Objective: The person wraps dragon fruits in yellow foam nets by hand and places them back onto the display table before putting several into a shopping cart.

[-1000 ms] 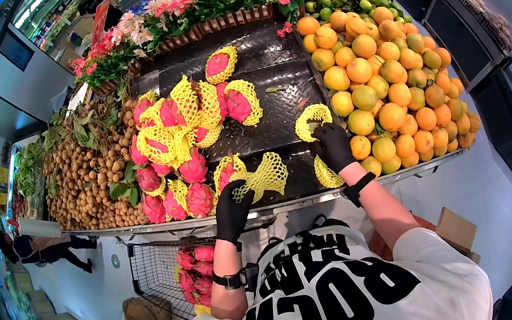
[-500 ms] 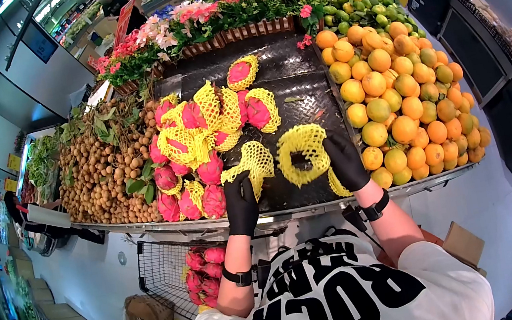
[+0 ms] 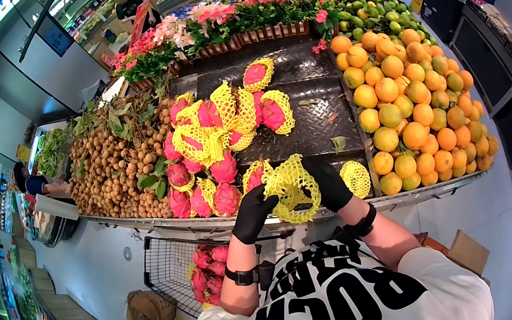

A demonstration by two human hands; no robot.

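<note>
Both my hands wear black gloves and hold yellow foam fruit nets bunched together over the front edge of the display shelf. My left hand grips the nets from the left, my right hand from the right. Just behind my left hand lies a pink dragon fruit partly in a net. Another loose yellow net rests on the shelf right of my right hand. A pile of dragon fruits, many in yellow nets, sits behind.
Oranges are heaped on the right, longans on the left, flowers at the back. A wire cart with dragon fruits stands below the shelf. Another person stands far left.
My hands have come together at the shelf's front edge, bringing the two yellow nets into one bunch. The right hand lifted its net off the shelf and drew it toward me.
</note>
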